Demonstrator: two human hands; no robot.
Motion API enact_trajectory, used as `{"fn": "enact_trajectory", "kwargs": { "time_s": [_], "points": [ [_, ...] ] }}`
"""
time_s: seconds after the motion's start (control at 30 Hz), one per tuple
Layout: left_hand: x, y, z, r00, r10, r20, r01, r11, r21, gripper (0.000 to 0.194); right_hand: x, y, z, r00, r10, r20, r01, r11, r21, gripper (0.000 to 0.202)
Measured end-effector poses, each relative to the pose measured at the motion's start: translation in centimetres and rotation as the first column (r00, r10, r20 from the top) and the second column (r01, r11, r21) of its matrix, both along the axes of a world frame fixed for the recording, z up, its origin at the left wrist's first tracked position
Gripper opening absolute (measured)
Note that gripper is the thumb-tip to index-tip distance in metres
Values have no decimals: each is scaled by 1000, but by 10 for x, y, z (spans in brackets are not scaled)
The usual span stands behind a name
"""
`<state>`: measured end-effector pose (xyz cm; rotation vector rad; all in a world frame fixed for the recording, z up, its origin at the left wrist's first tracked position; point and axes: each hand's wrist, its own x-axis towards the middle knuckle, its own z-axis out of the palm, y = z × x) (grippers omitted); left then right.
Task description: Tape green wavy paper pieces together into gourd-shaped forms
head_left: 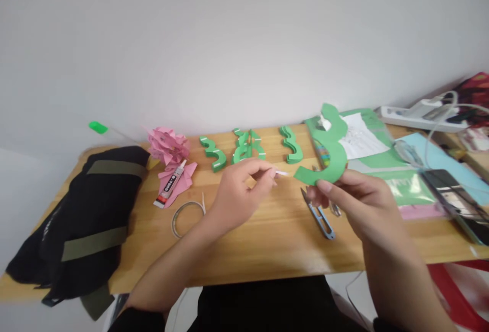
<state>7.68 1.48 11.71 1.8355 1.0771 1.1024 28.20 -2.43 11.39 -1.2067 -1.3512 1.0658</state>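
Note:
My right hand (362,199) is closed on a wavy green paper piece (336,151), raised above the table, thumb on its lower curve. My left hand (244,187) pinches a small white strip (281,173) just left of that piece's pointed end, apart from it. Behind my hands stand wavy green paper shapes (214,155), some with short white strips on their edges. More green shapes (244,146) sit in the middle and another (292,144) further right. Blue-handled thread snips (323,220) lie below the right hand. A tape roll (186,220) lies left of my left wrist.
A pink paper flower (168,144) and a glue tube (170,184) on pink paper are at the left. A black bag (87,220) covers the left end. Right are a white paper (362,136), green packets (408,187), a phone (456,204) and a power strip (424,115).

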Motion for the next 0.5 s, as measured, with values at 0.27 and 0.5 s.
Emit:
{"fn": "enact_trajectory", "kwargs": {
  "time_s": [0.27, 0.5],
  "points": [
    [132, 106, -35, 973, -207, -104, 172, 945, -278, 19, 75, -32, -48, 885, -439, -156, 410, 893, -186, 33],
    [234, 161, -47, 869, -315, -382, 250, 945, -210, 33, 82, -47, -60, 887, -412, -209, 347, 893, -286, 41]
  ]
}}
